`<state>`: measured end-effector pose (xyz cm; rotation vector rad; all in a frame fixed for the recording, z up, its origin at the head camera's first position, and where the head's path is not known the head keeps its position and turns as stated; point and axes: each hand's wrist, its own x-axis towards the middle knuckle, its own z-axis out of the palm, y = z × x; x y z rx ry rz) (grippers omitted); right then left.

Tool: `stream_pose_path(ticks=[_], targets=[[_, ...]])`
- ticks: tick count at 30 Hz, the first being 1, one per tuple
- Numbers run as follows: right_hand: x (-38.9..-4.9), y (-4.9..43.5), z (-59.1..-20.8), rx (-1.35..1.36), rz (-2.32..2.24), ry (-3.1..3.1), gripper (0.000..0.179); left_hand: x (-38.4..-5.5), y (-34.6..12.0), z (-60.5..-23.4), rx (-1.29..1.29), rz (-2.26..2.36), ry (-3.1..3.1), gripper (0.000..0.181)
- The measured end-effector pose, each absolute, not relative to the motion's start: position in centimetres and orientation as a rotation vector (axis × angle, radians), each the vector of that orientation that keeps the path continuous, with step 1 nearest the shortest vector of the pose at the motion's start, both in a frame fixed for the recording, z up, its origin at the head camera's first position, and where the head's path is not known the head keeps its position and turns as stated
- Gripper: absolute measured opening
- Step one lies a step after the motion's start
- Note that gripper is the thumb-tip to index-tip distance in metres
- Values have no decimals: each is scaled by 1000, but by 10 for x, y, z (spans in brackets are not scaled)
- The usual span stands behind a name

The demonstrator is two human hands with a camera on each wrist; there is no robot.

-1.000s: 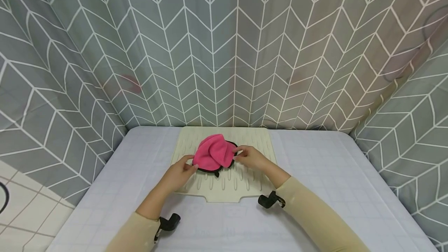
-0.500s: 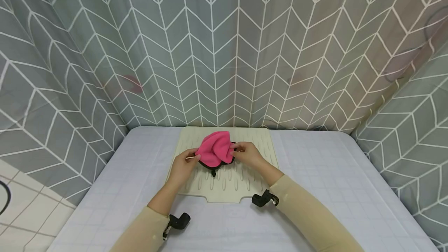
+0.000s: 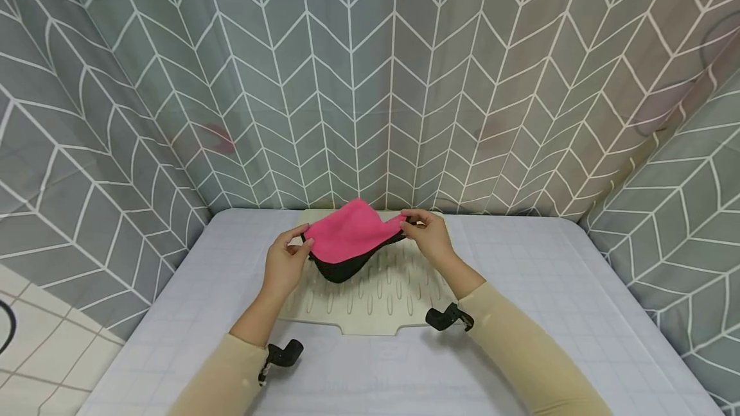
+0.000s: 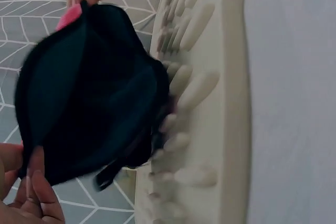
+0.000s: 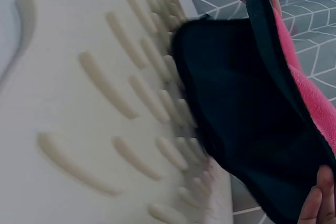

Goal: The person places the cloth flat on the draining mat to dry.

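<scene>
A pink and black cloth piece [image 3: 349, 233] is held up over the pale ridged board [image 3: 370, 313]. Thumb and fingers of my left hand [image 3: 283, 262] pinch its left edge, while my right hand [image 3: 430, 239] pinches the right corner, slightly higher. Pink fabric spans the top; a black, rounded part sags underneath. In the left wrist view the dark lining [image 4: 100, 87] gapes like a pouch's mouth, with a small black tab [image 4: 107, 177] hanging from its edge. The right wrist view shows the same hollow, edged in black, with pink fabric [image 5: 315, 98] outside.
Finger-shaped raised ridges cover the board, which lies on a white cloth-covered table [image 3: 520, 313]. A grey curtain [image 3: 370, 82] with white zigzag lines stands behind and at both sides. Black devices [image 3: 283, 355] are strapped to both sleeves.
Both hands have moved apart and away from me, raising the cloth piece and stretching it from bunched to wide. Its black underside has come into view.
</scene>
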<state>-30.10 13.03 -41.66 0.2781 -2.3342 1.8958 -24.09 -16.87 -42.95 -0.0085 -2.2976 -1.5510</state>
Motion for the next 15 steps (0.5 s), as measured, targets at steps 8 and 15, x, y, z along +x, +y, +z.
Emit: stream_pose_path(ticks=[8, 15], targets=[[-305, 138, -400, 334, 1878, -2199, 29, -243, -164, -418, -107, -1446, -2267, 42], [-305, 149, -387, 409, 1818, -2038, 28, -243, -158, -413, -225, -1340, -2210, 47]])
